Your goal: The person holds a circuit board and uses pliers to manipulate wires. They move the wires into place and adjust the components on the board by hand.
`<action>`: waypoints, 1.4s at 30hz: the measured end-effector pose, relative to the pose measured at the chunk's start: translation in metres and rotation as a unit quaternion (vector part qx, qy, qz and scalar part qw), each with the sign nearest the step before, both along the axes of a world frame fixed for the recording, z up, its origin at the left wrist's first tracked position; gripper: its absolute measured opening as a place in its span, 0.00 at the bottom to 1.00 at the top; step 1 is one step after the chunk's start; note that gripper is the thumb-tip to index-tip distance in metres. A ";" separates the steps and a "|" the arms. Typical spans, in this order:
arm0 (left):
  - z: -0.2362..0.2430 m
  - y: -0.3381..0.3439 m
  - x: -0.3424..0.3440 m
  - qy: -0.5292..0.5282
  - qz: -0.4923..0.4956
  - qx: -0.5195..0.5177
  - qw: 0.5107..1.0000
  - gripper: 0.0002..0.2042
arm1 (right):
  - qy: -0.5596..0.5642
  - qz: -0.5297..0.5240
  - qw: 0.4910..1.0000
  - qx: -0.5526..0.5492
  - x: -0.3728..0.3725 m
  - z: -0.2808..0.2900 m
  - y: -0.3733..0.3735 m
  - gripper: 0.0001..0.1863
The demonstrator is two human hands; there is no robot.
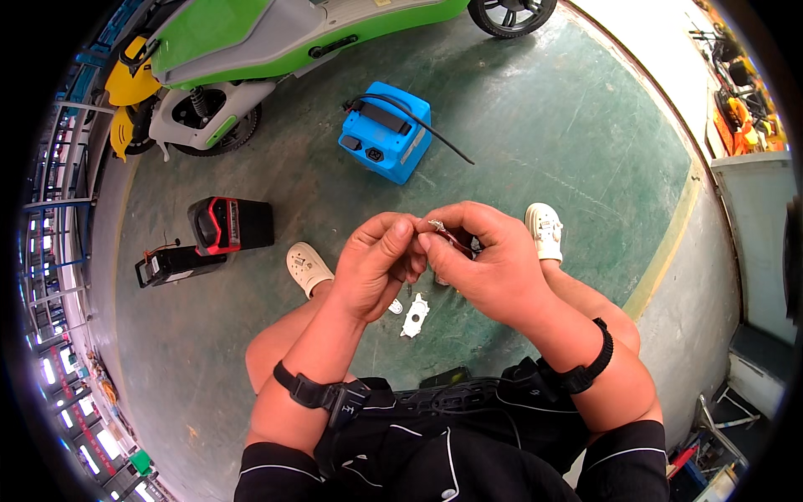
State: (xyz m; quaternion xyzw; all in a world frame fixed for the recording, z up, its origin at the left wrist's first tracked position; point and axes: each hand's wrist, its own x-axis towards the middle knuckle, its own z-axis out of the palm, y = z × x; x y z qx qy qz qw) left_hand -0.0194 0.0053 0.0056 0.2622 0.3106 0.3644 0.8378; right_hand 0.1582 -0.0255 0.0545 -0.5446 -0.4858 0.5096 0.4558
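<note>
In front of my body my two hands meet over the floor, fingertips together. My right hand (pixel 477 247) is closed on a small part with a silvery metal end (pixel 437 226). A dark reddish, wire-like length (pixel 456 243) runs from it under the fingers. My left hand (pixel 381 255) pinches with thumb and forefinger right against that part; what lies between its fingertips is hidden. Below the hands, a white flat plate with a hole (pixel 415 316) lies on the floor. A smaller white piece (pixel 396 306) lies beside it, partly covered by my left hand.
A blue battery box with a black cable (pixel 386 134) stands ahead. Black-and-red (pixel 234 226) and black (pixel 180 266) battery cases sit to the left. Behind them is a green-and-grey scooter (pixel 251 50). My cream clogs (pixel 544 232) flank the hands. A grey cabinet (pixel 757 234) is at the right.
</note>
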 end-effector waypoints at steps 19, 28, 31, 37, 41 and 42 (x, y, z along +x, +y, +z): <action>-0.005 0.000 0.005 0.022 0.036 0.008 0.999 0.11 | -0.242 -0.018 0.948 0.208 -0.001 -0.010 0.002 0.08; -0.005 0.000 0.005 0.027 0.029 0.006 0.999 0.11 | -0.272 -0.013 0.931 0.241 0.001 -0.013 0.004 0.08; -0.005 0.000 0.005 0.026 0.029 0.003 0.999 0.10 | -0.269 -0.018 0.933 0.240 0.000 -0.014 0.004 0.07; -0.002 -0.001 0.006 0.023 0.027 0.005 0.999 0.10 | -0.275 -0.021 0.931 0.239 0.000 -0.014 0.005 0.06; -0.003 -0.001 0.006 0.027 0.027 0.006 0.999 0.10 | -0.276 -0.020 0.932 0.233 0.000 -0.015 0.004 0.06; -0.003 -0.001 0.006 0.028 0.026 0.004 0.999 0.10 | -0.275 -0.021 0.933 0.231 0.000 -0.015 0.004 0.06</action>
